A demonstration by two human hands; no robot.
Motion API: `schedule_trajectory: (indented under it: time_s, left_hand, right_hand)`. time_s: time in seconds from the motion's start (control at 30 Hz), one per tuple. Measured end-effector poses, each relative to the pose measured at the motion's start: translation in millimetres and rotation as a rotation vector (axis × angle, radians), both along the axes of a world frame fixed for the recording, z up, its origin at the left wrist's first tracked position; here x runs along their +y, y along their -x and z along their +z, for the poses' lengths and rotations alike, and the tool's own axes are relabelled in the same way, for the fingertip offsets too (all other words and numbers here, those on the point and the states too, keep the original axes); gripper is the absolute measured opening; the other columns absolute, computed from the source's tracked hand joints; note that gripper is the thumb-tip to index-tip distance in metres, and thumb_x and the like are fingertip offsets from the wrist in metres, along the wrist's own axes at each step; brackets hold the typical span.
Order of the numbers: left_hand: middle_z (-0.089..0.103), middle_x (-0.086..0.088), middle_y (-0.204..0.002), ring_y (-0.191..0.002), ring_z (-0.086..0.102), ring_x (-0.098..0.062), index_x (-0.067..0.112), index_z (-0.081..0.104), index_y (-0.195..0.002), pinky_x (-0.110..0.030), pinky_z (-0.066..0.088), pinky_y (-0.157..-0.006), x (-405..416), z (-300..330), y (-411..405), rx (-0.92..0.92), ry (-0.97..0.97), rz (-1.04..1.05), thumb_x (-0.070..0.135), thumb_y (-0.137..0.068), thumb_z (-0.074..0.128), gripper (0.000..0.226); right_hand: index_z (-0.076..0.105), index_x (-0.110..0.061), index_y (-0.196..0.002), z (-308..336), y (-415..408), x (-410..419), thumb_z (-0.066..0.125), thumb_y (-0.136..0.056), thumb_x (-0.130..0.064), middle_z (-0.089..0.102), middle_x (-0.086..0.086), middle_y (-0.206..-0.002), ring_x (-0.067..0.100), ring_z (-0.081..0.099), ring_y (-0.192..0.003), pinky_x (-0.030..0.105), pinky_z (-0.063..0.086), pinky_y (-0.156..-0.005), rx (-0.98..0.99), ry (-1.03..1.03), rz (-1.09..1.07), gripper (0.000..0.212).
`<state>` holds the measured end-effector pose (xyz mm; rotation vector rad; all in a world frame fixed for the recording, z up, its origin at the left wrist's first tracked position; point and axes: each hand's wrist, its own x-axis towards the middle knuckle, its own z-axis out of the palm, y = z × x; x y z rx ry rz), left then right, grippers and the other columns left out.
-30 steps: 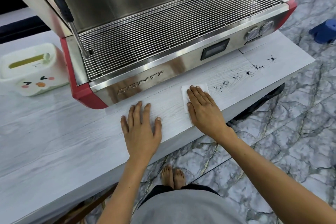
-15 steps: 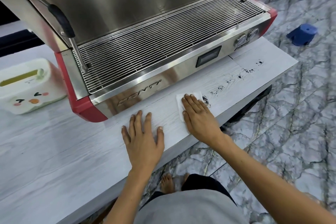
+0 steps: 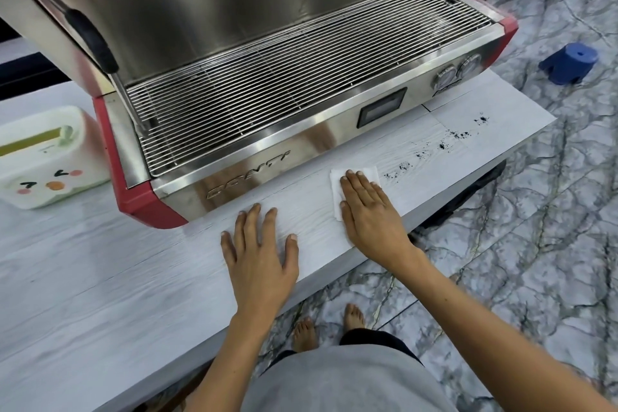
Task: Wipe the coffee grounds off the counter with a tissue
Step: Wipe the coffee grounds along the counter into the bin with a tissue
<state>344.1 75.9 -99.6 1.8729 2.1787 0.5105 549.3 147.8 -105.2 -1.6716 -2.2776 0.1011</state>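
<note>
A white tissue [image 3: 370,172] lies flat on the pale wood-grain counter [image 3: 100,278], pressed down under my right hand [image 3: 368,211], whose fingers are straight and together. Dark coffee grounds [image 3: 444,144] are scattered in a loose trail to the right of the tissue, running up towards the counter's right end, with the nearest specks just beyond the tissue's right edge. My left hand [image 3: 259,254] rests palm-down on the bare counter to the left, fingers spread, holding nothing.
A steel and red espresso machine [image 3: 284,84] fills the back of the counter right behind my hands. A white tissue box with a cartoon face [image 3: 46,157] stands at the left. The counter's front edge runs just under my wrists. Blue stools [image 3: 568,63] stand on the marble floor.
My right hand and the tissue have stayed close to the near end of the grounds trail, shifting slightly. The left hand has stayed planted. The camera view has tilted upward.
</note>
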Motion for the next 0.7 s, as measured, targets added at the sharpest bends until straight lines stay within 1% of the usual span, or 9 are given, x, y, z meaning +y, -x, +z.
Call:
schedule_trajectory:
  time_s: [0.27, 0.4, 0.53, 0.7]
  left_hand:
    - [0.023, 0.000, -0.164, -0.153, 0.009, -0.022, 0.025, 0.036, -0.151, -0.052, 0.003, -0.123, 13, 2, -25, 0.013, 0.033, -0.023, 0.055, -0.096, 0.029, 0.063]
    - [0.020, -0.001, -0.165, -0.153, 0.008, -0.023, 0.025, 0.032, -0.153, -0.054, 0.005, -0.122, 17, 1, -36, 0.046, 0.040, -0.035, 0.055, -0.098, 0.029, 0.063]
    - [0.018, -0.006, -0.165, -0.153, 0.007, -0.023, 0.021, 0.030, -0.154, -0.054, 0.003, -0.123, 19, 1, -45, 0.058, 0.045, -0.023, 0.054, -0.098, 0.029, 0.064]
    - [0.019, -0.008, -0.165, -0.153, 0.011, -0.024, 0.016, 0.029, -0.153, -0.052, 0.006, -0.123, 22, 3, -52, 0.077, 0.036, -0.029, 0.056, -0.098, 0.026, 0.069]
  right_hand:
    - [0.040, 0.000, -0.142, -1, -6, -2, 0.032, -0.101, -0.026, 0.038, 0.016, -0.150, 0.027, 0.032, -0.142, 0.044, 0.028, -0.116, 0.013, 0.025, 0.029, 0.050]
    - [0.040, -0.001, -0.142, -3, -7, -1, 0.034, -0.101, -0.026, 0.038, 0.016, -0.150, 0.027, 0.031, -0.142, 0.044, 0.027, -0.116, 0.024, 0.032, 0.033, 0.050]
    - [0.042, -0.001, -0.141, -3, -9, 0, 0.035, -0.100, -0.026, 0.040, 0.016, -0.149, 0.026, 0.032, -0.141, 0.044, 0.028, -0.116, 0.049, 0.028, 0.043, 0.049]
    - [0.043, -0.001, -0.141, -2, -18, 5, 0.035, -0.100, -0.027, 0.041, 0.015, -0.148, 0.026, 0.033, -0.141, 0.043, 0.028, -0.116, 0.051, 0.026, 0.067, 0.049]
